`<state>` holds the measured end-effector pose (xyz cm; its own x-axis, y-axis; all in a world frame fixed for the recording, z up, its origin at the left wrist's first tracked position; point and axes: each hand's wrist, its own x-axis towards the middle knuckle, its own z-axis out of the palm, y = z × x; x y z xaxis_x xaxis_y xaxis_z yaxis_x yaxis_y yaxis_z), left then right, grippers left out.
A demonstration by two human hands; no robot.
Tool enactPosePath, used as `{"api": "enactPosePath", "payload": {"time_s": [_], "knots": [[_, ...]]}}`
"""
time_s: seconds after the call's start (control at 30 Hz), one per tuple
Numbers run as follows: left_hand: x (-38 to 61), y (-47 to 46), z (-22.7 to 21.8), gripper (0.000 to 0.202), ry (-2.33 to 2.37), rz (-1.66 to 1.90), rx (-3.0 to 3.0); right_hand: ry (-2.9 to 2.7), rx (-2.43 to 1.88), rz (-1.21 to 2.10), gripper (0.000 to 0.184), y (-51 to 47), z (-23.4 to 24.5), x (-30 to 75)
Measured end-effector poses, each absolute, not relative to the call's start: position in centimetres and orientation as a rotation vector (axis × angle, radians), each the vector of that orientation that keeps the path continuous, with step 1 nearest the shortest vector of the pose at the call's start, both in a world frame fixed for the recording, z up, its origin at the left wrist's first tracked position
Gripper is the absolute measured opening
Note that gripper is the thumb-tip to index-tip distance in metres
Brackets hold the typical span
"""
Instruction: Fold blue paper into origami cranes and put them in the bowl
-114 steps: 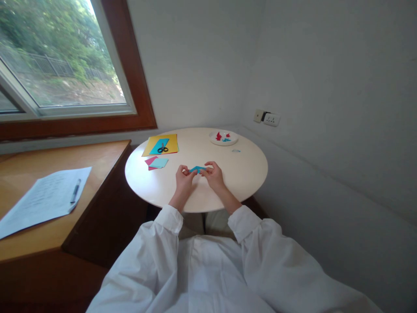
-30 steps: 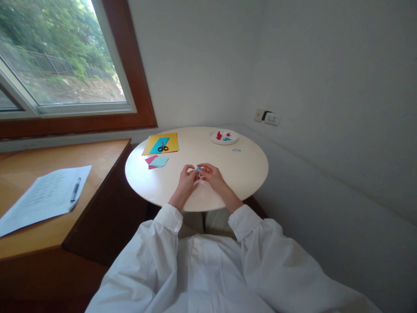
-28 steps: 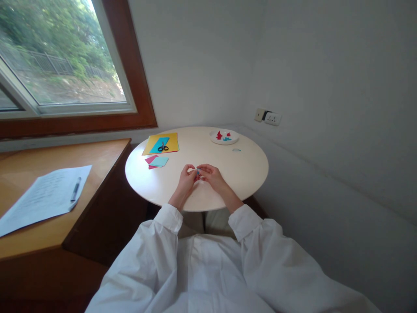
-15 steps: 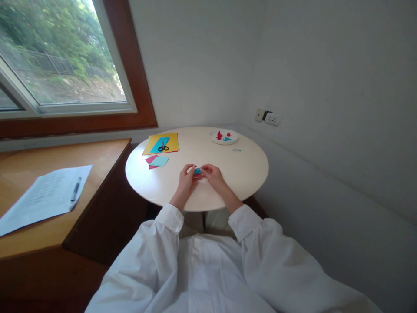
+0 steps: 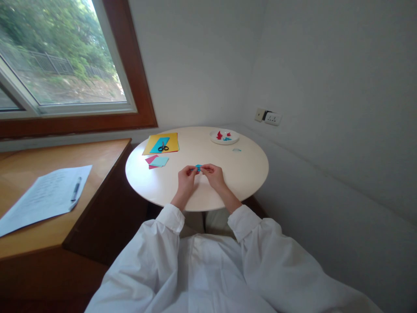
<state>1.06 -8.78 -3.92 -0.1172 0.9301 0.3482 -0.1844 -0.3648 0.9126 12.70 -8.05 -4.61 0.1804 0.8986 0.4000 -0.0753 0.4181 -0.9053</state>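
Observation:
Between my two hands, over the near middle of the round table (image 5: 241, 178), is a small piece of blue paper (image 5: 198, 167). My left hand (image 5: 186, 177) pinches its left side between thumb and fingers. From the right, my right hand (image 5: 213, 174) grips the other side in the same way. The fingertips cover most of the paper, so its folds cannot be made out.
Black-handled scissors (image 5: 163, 148) lie on blue and yellow sheets (image 5: 174, 140). Nearer are pink and pale green paper squares (image 5: 159, 162). A white plate (image 5: 213, 138) holds red and blue paper pieces; a paper scrap (image 5: 236, 150) lies nearby. A wooden desk (image 5: 107, 161) stands left.
The blue paper has turned in my fingers and shows a different shape. My left hand has shifted slightly, and the fingertips of both hands are closer together.

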Motion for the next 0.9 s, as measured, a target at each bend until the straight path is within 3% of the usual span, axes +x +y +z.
{"api": "enactPosePath", "payload": {"time_s": [0.9], "knots": [[1.01,-8.94,-3.74,0.015,0.993,1.652,1.363,-1.189,-0.907,0.795,0.016,-8.39,-4.43,12.64]]}}
